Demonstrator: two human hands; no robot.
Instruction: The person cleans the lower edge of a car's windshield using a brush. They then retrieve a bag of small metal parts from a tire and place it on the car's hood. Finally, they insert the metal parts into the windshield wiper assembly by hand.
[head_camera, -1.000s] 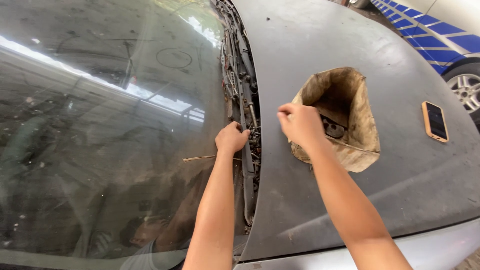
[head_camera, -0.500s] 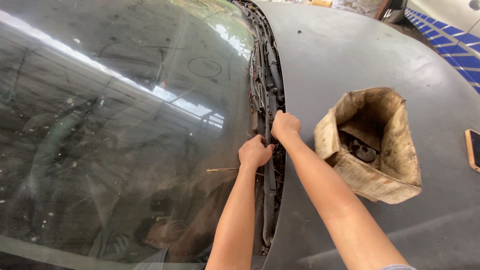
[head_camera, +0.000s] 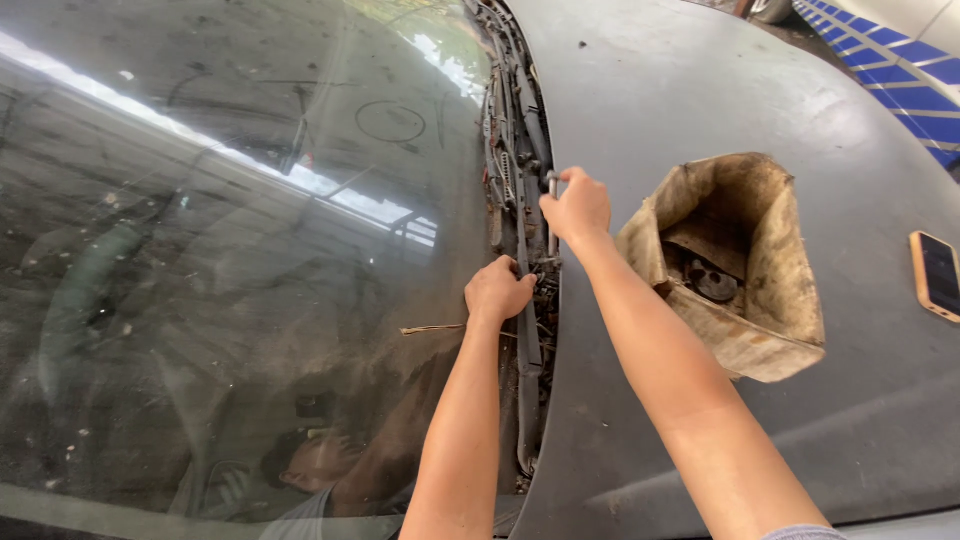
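Gripping the wiper arm (head_camera: 524, 300), the left hand (head_camera: 497, 290) has its fingers curled tight; the right hand (head_camera: 576, 207) pinches what looks like a metal tool (head_camera: 551, 182), just beside the bag (head_camera: 735, 265).

left hand (head_camera: 497, 290) fisted, arm extended; right hand (head_camera: 575, 207) fisted, arm reaching farther forward

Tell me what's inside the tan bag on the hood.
The open tan bag holds dark, round metal parts near its bottom. The walls hide the rest, so their exact kind and number stay unclear.
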